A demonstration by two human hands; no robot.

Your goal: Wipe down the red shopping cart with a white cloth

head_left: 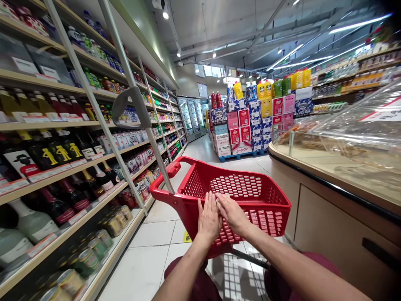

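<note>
A red plastic shopping basket stands in the aisle just ahead of me, with nothing visible inside it. My left hand lies flat on its near rim, fingers stretched out and pointing away. My right hand rests beside it on the same rim, fingers extended and angled left so they touch the left hand. Neither hand holds anything. A grey handle on a metal pole rises from the basket's left corner.
Shelves of bottles and cans line the left side. A glass-covered food counter stands on the right. Stacked boxes and drink bottles on a pallet sit ahead, with fridges at the far end.
</note>
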